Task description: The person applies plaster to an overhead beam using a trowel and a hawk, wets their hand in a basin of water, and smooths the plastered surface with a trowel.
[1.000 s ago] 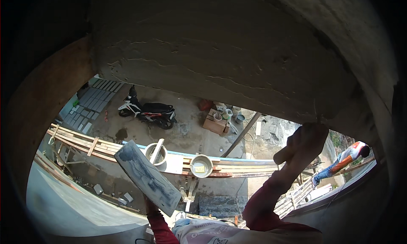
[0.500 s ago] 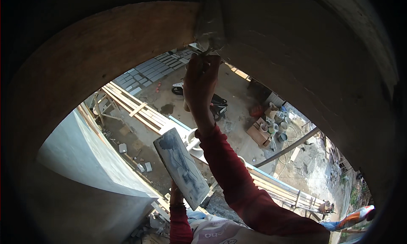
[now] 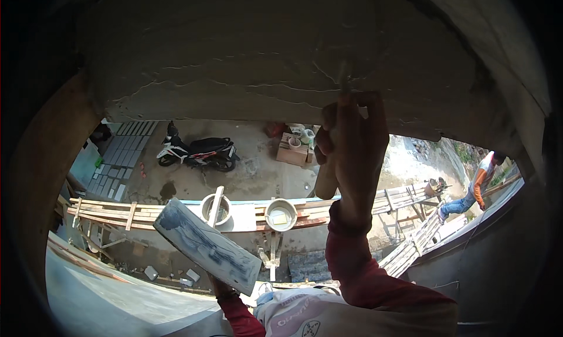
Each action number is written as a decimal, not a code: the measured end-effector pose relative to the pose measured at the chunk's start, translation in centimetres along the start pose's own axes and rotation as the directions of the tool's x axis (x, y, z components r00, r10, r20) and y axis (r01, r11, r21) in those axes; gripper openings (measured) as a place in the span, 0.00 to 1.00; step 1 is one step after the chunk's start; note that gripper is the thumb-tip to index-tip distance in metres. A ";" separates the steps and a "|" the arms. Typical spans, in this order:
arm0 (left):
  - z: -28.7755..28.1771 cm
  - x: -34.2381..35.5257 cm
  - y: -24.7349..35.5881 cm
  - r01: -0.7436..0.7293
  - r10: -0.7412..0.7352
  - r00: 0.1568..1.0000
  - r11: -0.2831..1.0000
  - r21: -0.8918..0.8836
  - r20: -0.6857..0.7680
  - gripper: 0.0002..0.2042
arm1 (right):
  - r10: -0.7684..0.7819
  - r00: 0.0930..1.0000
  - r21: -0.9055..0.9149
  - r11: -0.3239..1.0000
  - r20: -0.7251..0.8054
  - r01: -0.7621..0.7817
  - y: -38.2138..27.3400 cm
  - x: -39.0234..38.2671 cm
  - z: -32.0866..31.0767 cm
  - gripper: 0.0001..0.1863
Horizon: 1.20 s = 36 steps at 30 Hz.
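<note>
My right hand [image 3: 359,143] is raised, its fingers wrapped round the wooden handle of a trowel [image 3: 326,180]. The trowel's blade is up against the wet grey plaster [image 3: 234,55] overhead, dark and hard to make out. Thin ridges run across that plaster near its lower edge. Lower and to the left, my left hand [image 3: 223,287] holds a flat rectangular plasterer's board [image 3: 208,246] from beneath, with the fingers mostly hidden behind it. Grey smears of plaster streak the board's pale face, which tilts down to the right.
Below runs a plank scaffold [image 3: 105,214] bearing two buckets, one pale [image 3: 281,215] and one with a stick across it [image 3: 216,211]. A motorcycle [image 3: 202,152] stands on the ground beyond. Another person [image 3: 484,176] is at far right. A brown board [image 3: 56,138] edges the left.
My view has turned, bringing more of the scaffold and the other person into sight. My right hand has shifted with the trowel from beside the brown board's corner to farther right along the plaster.
</note>
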<state>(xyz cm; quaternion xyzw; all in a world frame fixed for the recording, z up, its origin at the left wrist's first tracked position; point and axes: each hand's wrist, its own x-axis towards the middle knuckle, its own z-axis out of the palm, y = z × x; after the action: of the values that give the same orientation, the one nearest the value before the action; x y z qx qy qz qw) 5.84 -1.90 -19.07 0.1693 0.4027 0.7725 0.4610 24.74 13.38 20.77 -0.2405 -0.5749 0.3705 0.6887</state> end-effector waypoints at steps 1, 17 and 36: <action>0.7 0.6 -0.2 0.021 -0.021 0.999 1.000 0.004 0.040 0.27 | 0.014 0.999 -0.047 0.999 -0.052 -0.017 -1.1 0.2 -2.6 0.09; 2.2 2.2 -0.8 0.121 -0.147 0.957 0.986 0.116 0.250 0.27 | 0.083 0.922 -0.488 0.864 0.379 0.123 -5.2 1.8 -4.3 0.06; 1.6 2.1 -1.9 0.073 -0.072 0.979 0.997 0.001 0.189 0.26 | 0.104 0.993 0.022 0.994 0.062 -0.106 2.3 -3.4 4.7 0.05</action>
<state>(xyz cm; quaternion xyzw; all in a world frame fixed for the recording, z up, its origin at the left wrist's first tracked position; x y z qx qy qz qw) 6.90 1.16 -19.80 0.2256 0.3608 0.7369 0.5254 19.37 11.62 17.97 -0.2503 -0.5774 0.4206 0.6535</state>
